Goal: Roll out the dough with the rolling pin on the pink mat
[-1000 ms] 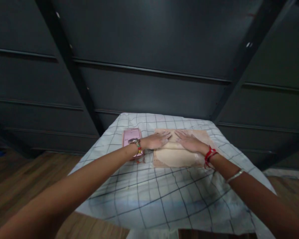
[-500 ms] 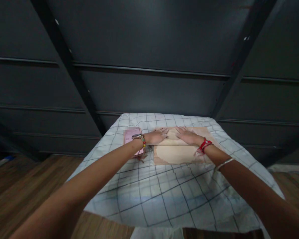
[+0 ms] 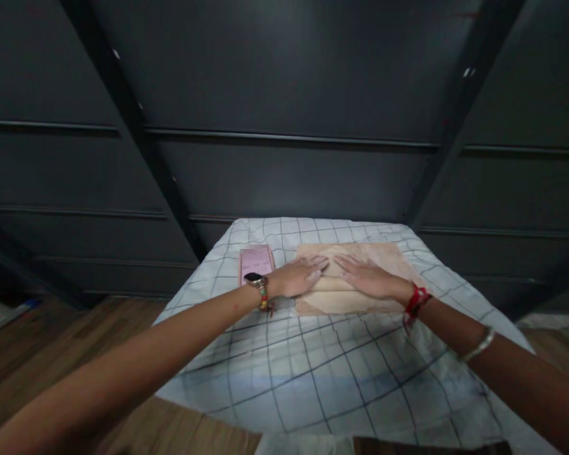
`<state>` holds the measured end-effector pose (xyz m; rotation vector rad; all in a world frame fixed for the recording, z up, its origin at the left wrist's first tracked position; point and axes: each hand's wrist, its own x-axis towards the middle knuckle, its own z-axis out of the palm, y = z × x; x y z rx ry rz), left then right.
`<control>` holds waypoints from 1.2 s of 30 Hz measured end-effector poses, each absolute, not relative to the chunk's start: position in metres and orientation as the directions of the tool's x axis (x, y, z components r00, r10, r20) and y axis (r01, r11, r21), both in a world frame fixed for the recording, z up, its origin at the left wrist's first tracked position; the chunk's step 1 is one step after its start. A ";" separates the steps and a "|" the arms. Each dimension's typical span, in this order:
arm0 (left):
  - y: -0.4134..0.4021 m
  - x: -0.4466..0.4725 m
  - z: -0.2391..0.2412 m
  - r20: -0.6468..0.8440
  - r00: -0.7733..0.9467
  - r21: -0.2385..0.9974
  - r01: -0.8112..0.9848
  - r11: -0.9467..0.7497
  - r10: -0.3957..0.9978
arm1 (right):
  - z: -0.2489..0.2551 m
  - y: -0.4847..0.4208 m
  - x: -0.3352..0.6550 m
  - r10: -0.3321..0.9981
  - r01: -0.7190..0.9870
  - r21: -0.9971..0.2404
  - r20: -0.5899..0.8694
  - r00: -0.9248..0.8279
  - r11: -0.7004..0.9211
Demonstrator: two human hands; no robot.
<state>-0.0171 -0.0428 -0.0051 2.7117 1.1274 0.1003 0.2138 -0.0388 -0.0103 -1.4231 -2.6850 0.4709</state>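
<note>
A pale sheet of dough [image 3: 334, 302] lies on a peach-coloured mat or board [image 3: 389, 251]. Across the dough runs a pale, rounded band [image 3: 332, 284]; I cannot tell whether it is a rolling pin or dough rolled over. My left hand [image 3: 296, 277] rests flat over the left part of the band, its fingers stretched toward the middle. From the other side, my right hand [image 3: 367, 278] lies flat in the same way, its fingertips close to those of my left. Floury white marks show on the fingers. The palms hide parts of the band.
A phone with a pink screen [image 3: 256, 262] lies on the white checked cloth [image 3: 294, 360], just beyond my left wrist. The cloth covers a small table. Dark metal panels [image 3: 284, 177] stand right behind it, and a wooden floor [image 3: 99, 335] shows at the sides.
Both hands have come nearer to me over the dough, with the band moving the same way. Less of the dough's near part shows now. The phone is less covered by my left wrist.
</note>
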 end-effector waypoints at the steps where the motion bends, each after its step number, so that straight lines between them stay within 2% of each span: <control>1: -0.045 -0.016 -0.006 -0.022 0.710 0.203 0.693 -0.692 0.704 | -0.010 -0.043 0.215 0.812 0.792 -0.301 -0.083 -0.577 0.532; 7: -0.039 -0.008 -0.007 -0.039 0.621 0.165 0.777 -0.608 0.783 | -0.006 -0.036 0.207 0.868 0.843 -0.230 0.020 -0.496 0.487; 12: -0.059 -0.008 -0.005 -0.031 0.696 0.223 0.704 -0.674 0.717 | -0.006 -0.049 0.210 0.840 0.826 -0.208 -0.035 -0.542 0.524; 17: -0.059 -0.004 -0.005 -0.047 0.591 0.182 0.797 -0.575 0.805 | -0.003 -0.055 0.209 0.890 0.879 -0.202 -0.061 -0.452 0.432; 22: -0.066 -0.002 -0.004 -0.042 0.676 0.221 0.724 -0.653 0.735 | -0.001 -0.060 0.208 0.846 0.841 -0.202 -0.088 -0.526 0.502; 27: -0.064 0.000 -0.004 -0.072 0.587 0.176 0.804 -0.569 0.807 | 0.002 -0.062 0.206 0.890 0.889 -0.194 -0.115 -0.441 0.415; 32: -0.069 -0.002 -0.008 -0.034 0.710 0.216 0.693 -0.688 0.704 | 0.002 -0.066 0.206 0.844 0.845 -0.177 -0.101 -0.526 0.505; 36: -0.063 -0.001 -0.008 -0.076 0.612 0.194 0.783 -0.591 0.787 | 0.002 -0.063 0.204 0.883 0.884 -0.171 -0.107 -0.456 0.436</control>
